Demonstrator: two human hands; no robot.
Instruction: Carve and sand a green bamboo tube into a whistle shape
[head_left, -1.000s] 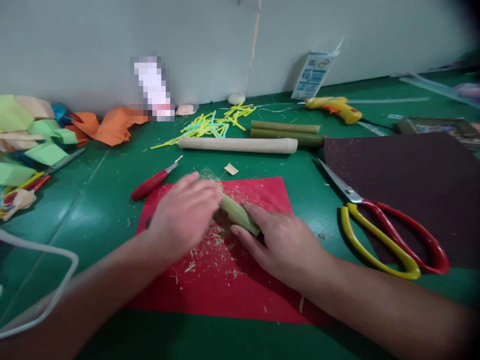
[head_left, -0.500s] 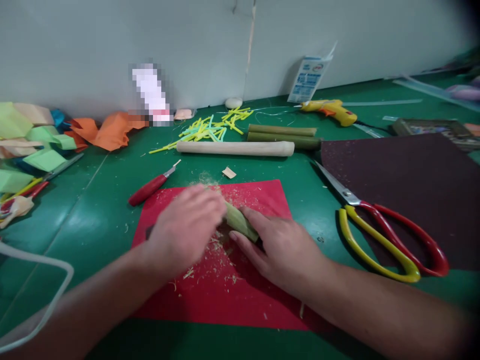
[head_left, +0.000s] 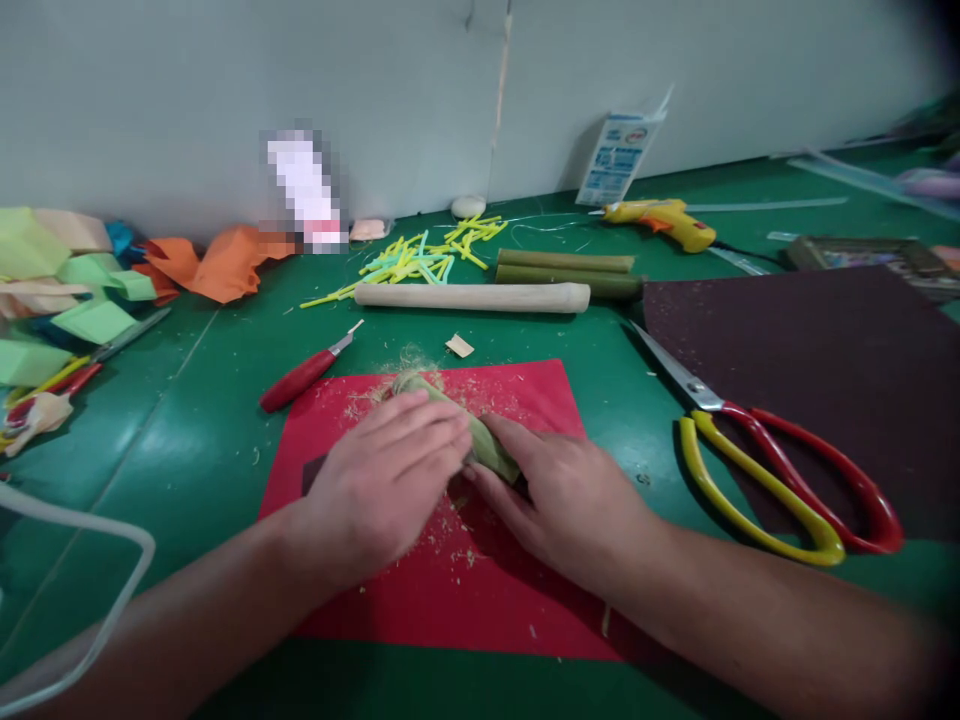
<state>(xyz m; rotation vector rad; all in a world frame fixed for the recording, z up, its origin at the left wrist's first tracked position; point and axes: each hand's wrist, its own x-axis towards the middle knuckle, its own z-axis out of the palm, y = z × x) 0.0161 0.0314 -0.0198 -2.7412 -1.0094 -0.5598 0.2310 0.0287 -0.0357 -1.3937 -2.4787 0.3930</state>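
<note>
A short green bamboo piece [head_left: 489, 448] lies slanted on a red sheet [head_left: 495, 600] strewn with pale shavings. My left hand [head_left: 382, 470] lies over its middle with the fingers pressed together. A dark corner of sandpaper [head_left: 310, 474] shows from under that hand. My right hand [head_left: 570, 490] grips the near end of the bamboo piece, with its fingers curled around it. The far end of the bamboo piece pokes out beyond my left fingers.
A red-handled knife [head_left: 300, 375] lies left of the red sheet and large red-and-yellow scissors [head_left: 765, 470] lie to its right on a dark sheet [head_left: 825, 350]. Behind are a wooden dowel [head_left: 472, 296], green bamboo sticks [head_left: 566, 262], yellow straw bits [head_left: 420, 255], a glue gun [head_left: 660, 220] and folded coloured paper [head_left: 67, 290].
My left hand has slid along the bamboo piece toward me and to the right, uncovering its far end. My right hand has stayed on the near end.
</note>
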